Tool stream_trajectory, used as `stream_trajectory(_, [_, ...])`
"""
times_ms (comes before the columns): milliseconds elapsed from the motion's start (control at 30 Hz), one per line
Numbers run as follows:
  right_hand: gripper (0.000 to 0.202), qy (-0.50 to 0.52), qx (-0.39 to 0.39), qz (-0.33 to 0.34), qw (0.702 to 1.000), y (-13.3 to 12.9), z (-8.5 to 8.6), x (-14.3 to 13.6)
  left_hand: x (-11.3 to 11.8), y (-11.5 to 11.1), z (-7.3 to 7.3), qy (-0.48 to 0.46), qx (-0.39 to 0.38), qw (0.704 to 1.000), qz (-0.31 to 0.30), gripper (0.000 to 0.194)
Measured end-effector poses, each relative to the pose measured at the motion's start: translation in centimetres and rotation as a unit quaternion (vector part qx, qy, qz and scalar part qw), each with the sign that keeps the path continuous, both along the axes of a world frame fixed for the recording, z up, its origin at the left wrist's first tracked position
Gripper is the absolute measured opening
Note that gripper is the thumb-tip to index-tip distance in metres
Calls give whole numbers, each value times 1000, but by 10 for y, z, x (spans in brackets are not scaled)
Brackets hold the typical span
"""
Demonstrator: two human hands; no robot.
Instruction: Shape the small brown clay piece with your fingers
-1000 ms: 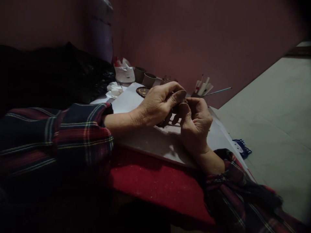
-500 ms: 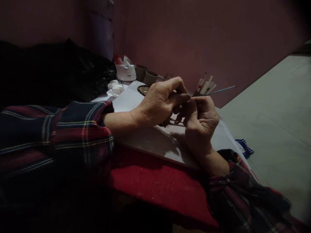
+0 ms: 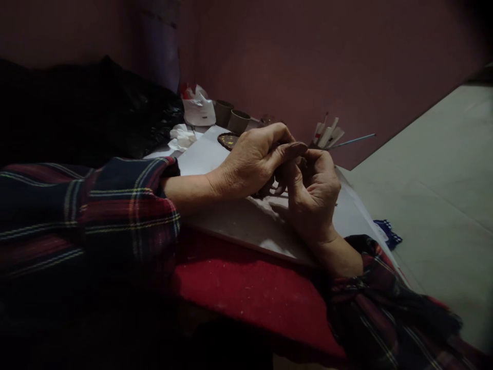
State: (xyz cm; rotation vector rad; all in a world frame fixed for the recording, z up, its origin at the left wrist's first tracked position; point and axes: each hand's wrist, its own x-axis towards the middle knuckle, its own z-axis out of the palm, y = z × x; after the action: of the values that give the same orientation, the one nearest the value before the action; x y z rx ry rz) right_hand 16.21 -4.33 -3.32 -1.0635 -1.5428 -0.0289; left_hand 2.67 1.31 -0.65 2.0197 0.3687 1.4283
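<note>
The left grip [image 3: 252, 163] and the right grip [image 3: 314, 192] meet fingertip to fingertip, both narrow, with thumb and fingers drawn close together. Something small may be pinched there, but the fingers cover the spot and I cannot tell what, if anything, they hold. The fingertips are darkened. Both hands are above one pale board [image 3: 231, 221], which lies on a red surface [image 3: 250, 288] nearer the wearer than the grip.

One dark round piece [image 3: 226, 140] with yellow flecks lies on the board just beyond the left grip, partly hidden by that hand. Farther beyond stand two grey-brown cups [image 3: 239, 121], side by side, and to their left one white container [image 3: 199, 111] with red at its top. One crumpled white tissue [image 3: 182, 137] lies to the left of the round piece.

Beyond the right grip, one bunch of pale sticks [image 3: 327, 134] stands upright, too tangled to count; one thin blue stick [image 3: 356, 140] leans out rightward. To the far left is one black bag [image 3: 96, 108].
</note>
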Motion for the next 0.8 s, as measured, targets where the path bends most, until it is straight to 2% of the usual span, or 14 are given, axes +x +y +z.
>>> stream_trajectory(200, [22, -1, 7, 9, 1000, -2, 0, -1, -2, -4, 1, 11, -11, 1000, -15, 47])
stream_trajectory(400, [16, 16, 16, 19, 1000, -3, 0, -3, -2, -5, 1, 5, -8, 1000, -22, 47])
stream_trajectory(633, [14, 9, 26, 30, 999, -5, 1, -4, -3, -5, 1, 5, -6, 1000, -6, 46])
stream_trajectory(800, [13, 16, 26, 8, 999, -3, -3, -2, -3, -5, 1, 10, -41, 998, -43, 46])
